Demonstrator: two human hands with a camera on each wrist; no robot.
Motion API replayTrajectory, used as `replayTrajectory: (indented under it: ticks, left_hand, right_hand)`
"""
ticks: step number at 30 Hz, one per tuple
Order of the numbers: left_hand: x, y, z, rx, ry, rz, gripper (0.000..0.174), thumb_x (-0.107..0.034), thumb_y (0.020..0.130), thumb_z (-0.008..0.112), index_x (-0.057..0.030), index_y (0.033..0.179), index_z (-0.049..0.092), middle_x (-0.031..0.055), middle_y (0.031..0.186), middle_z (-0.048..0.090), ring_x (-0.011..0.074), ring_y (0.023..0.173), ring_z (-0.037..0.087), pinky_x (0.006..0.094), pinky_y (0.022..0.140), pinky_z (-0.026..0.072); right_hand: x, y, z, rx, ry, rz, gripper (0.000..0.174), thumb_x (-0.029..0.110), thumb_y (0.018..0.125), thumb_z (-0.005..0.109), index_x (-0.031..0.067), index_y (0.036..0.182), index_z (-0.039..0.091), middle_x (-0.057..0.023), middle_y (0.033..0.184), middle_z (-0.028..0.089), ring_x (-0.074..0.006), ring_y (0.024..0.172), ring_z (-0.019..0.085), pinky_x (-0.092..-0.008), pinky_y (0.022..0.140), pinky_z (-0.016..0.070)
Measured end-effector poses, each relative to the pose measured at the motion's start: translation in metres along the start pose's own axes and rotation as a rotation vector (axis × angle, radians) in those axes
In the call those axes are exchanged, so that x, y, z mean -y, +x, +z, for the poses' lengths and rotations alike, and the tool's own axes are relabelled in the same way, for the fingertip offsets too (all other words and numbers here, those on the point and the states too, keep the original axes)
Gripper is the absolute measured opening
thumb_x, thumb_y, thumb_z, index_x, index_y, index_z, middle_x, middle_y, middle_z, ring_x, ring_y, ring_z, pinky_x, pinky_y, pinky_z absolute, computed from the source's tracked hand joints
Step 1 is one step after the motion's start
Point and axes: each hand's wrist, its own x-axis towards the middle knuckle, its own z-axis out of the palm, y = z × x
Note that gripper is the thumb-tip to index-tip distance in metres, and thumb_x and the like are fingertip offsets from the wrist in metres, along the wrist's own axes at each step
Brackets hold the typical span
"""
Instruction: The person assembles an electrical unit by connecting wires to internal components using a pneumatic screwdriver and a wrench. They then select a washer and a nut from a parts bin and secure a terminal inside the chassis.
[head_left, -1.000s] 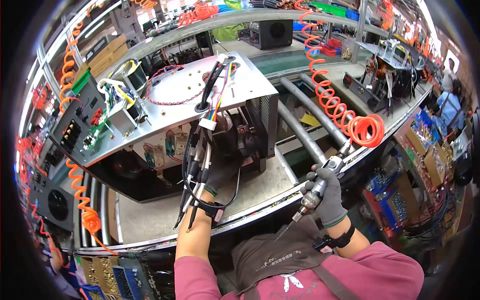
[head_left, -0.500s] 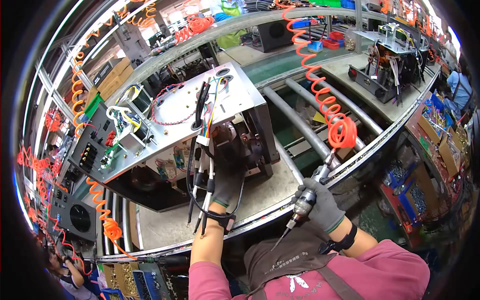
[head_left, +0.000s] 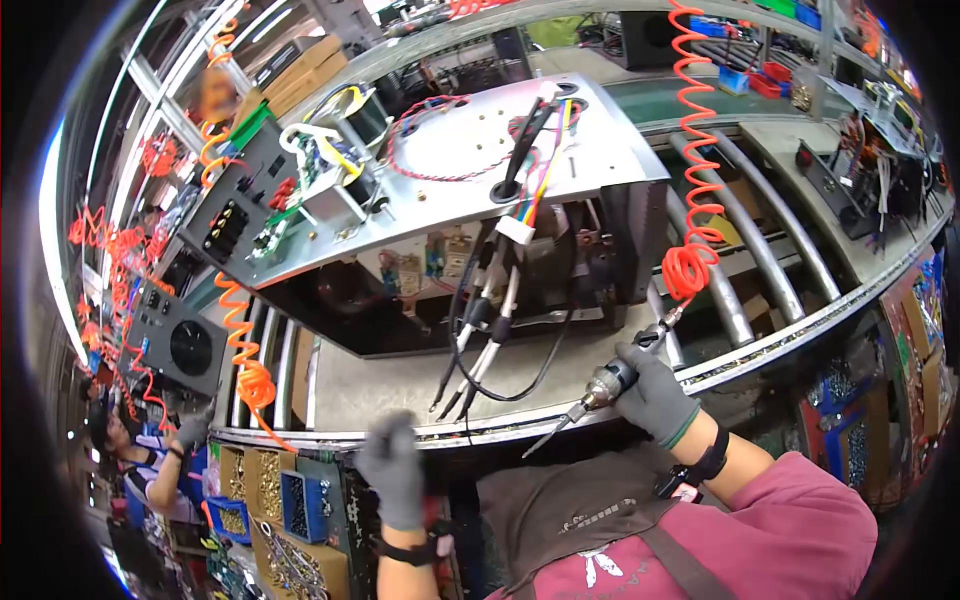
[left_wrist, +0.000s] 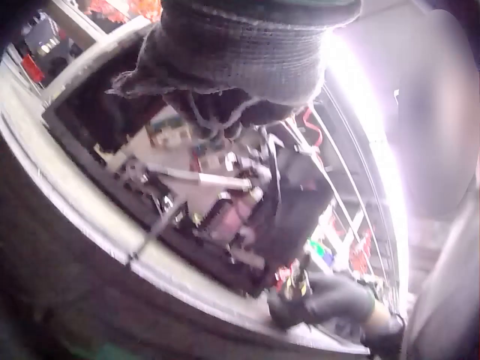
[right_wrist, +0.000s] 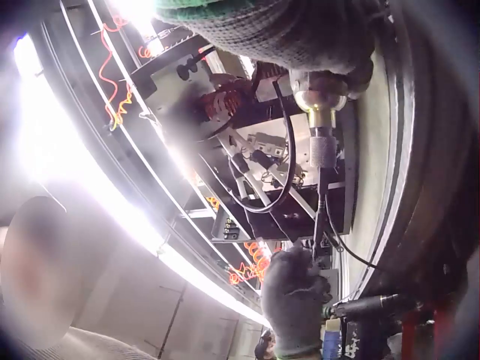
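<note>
A grey-gloved left hand (head_left: pixel 393 475) is blurred in front of the bench edge, below hanging cable ends (head_left: pixel 480 365); its fingers look bent, and whether they hold anything small is unclear. In the right wrist view that left hand (right_wrist: pixel 294 304) appears beyond the tool bit. The gloved right hand (head_left: pixel 655 395) grips a pneumatic screwdriver (head_left: pixel 606 385), its bit pointing down-left, off the machine. On the bench stands the open black machine (head_left: pixel 640 240) with a metal top plate (head_left: pixel 450 150), a white connector (head_left: pixel 515 230) and coloured wires.
Metal rollers (head_left: pixel 775 240) lie right of the machine, with another unit (head_left: pixel 870 170) beyond. An orange coiled hose (head_left: pixel 690 270) hangs to the screwdriver. Parts bins (head_left: pixel 300 505) stand lower left, near another person (head_left: pixel 150 465) and a black speaker-like box (head_left: pixel 180 340).
The left hand has come out of the machine's front and moved down-left past the bench edge. The right hand still grips the screwdriver. The head view has shifted, placing the machine farther right.
</note>
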Motion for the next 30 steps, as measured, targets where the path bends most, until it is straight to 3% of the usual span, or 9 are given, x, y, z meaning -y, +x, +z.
replayTrajectory:
  ticks: [5, 6, 8, 12, 16, 18, 21, 22, 30]
  left_hand:
    - [0.068, 0.131, -0.03, -0.371, 0.136, -0.1, 0.061, -0.009, 0.082, 0.061, 0.0068, 0.135, 0.036, 0.0197, 0.138, 0.042, 0.0231, 0.128, 0.041, 0.0304, 0.102, 0.0336]
    - [0.09, 0.155, -0.033, -0.34, 0.223, -0.093, 0.061, -0.008, 0.08, 0.062, 0.0074, 0.133, 0.038, 0.0196, 0.136, 0.045, 0.0236, 0.125, 0.044, 0.0295, 0.101, 0.0348]
    - [0.114, 0.188, -0.035, -0.228, 0.159, -0.13, 0.057, -0.005, 0.077, 0.062, 0.0087, 0.129, 0.043, 0.0188, 0.128, 0.052, 0.024, 0.117, 0.05, 0.0286, 0.097, 0.038]
    - [0.187, 0.222, -0.032, -0.094, -0.095, -0.151, 0.041, 0.0, 0.075, 0.06, 0.0085, 0.115, 0.055, 0.0152, 0.107, 0.064, 0.0225, 0.095, 0.06, 0.0304, 0.085, 0.0459]
    - [0.139, 0.206, -0.02, -0.111, -0.031, -0.268, 0.033, -0.002, 0.078, 0.057, 0.0057, 0.11, 0.06, 0.0108, 0.098, 0.067, 0.0198, 0.086, 0.062, 0.0322, 0.073, 0.0493]
    - [0.164, 0.203, -0.021, -0.098, 0.224, -0.15, 0.034, -0.018, 0.083, 0.057, 0.0015, 0.11, 0.061, 0.0165, 0.098, 0.067, 0.0279, 0.089, 0.064, 0.0388, 0.078, 0.0486]
    - [0.177, 0.183, -0.017, -0.249, 0.319, -0.132, 0.035, -0.02, 0.08, 0.057, -0.0029, 0.11, 0.061, 0.022, 0.105, 0.063, 0.0372, 0.1, 0.059, 0.0445, 0.087, 0.0459]
    - [0.154, 0.174, -0.018, -0.245, 0.286, -0.102, 0.034, -0.018, 0.078, 0.059, -0.0031, 0.108, 0.061, 0.0217, 0.105, 0.063, 0.0372, 0.101, 0.059, 0.0428, 0.087, 0.0463]
    - [0.063, 0.093, -0.042, -0.153, 0.329, -0.191, 0.037, -0.028, 0.079, 0.064, -0.0002, 0.105, 0.064, 0.0167, 0.099, 0.067, 0.029, 0.094, 0.065, 0.0364, 0.084, 0.048]
  right_hand:
    - [0.004, -0.008, -0.004, 0.229, -0.355, -0.016, 0.034, -0.005, 0.076, 0.068, -0.001, 0.103, 0.048, -0.0081, 0.093, 0.058, -0.017, 0.089, 0.061, -0.0334, 0.076, 0.0533]
    - [0.007, -0.011, -0.011, 0.402, -1.208, -0.333, 0.021, 0.023, 0.096, 0.047, 0.0021, 0.102, 0.047, -0.0151, 0.105, 0.055, -0.0312, 0.107, 0.055, -0.0489, 0.093, 0.0469]
    - [0.011, -0.011, -0.009, 0.027, -0.212, 0.147, 0.024, 0.021, 0.095, 0.047, -0.0011, 0.105, 0.047, -0.0166, 0.108, 0.054, -0.0333, 0.107, 0.055, -0.0489, 0.095, 0.0464]
    - [0.05, -0.072, 0.025, 0.016, -0.868, 0.317, 0.03, 0.023, 0.093, 0.051, 0.0006, 0.112, 0.051, -0.0145, 0.095, 0.062, -0.0274, 0.087, 0.063, -0.041, 0.077, 0.0551]
    - [0.069, -0.054, 0.034, 0.055, -1.636, -0.82, 0.023, 0.018, 0.088, 0.059, -0.0006, 0.102, 0.057, -0.0081, 0.091, 0.062, -0.0159, 0.075, 0.061, -0.0288, 0.064, 0.048]
    - [0.071, -0.031, 0.052, 0.02, -1.862, -1.407, 0.026, 0.014, 0.088, 0.058, -0.0008, 0.109, 0.055, -0.016, 0.098, 0.061, -0.0221, 0.087, 0.058, -0.033, 0.077, 0.0456]
    - [0.115, 0.047, 0.008, -0.06, -1.695, -1.631, 0.038, 0.017, 0.096, 0.049, -0.0018, 0.129, 0.045, -0.012, 0.119, 0.055, -0.0205, 0.106, 0.051, -0.0321, 0.093, 0.0394]
    - [0.128, 0.054, 0.014, 0.01, -1.571, -1.316, 0.043, 0.024, 0.098, 0.048, -0.0024, 0.131, 0.043, -0.0103, 0.122, 0.053, -0.019, 0.112, 0.048, -0.03, 0.097, 0.0354]
    - [0.141, 0.076, 0.03, 0.067, -1.598, -1.466, 0.033, 0.019, 0.096, 0.051, -0.0042, 0.119, 0.05, -0.0098, 0.107, 0.055, -0.0166, 0.094, 0.052, -0.0284, 0.086, 0.0419]
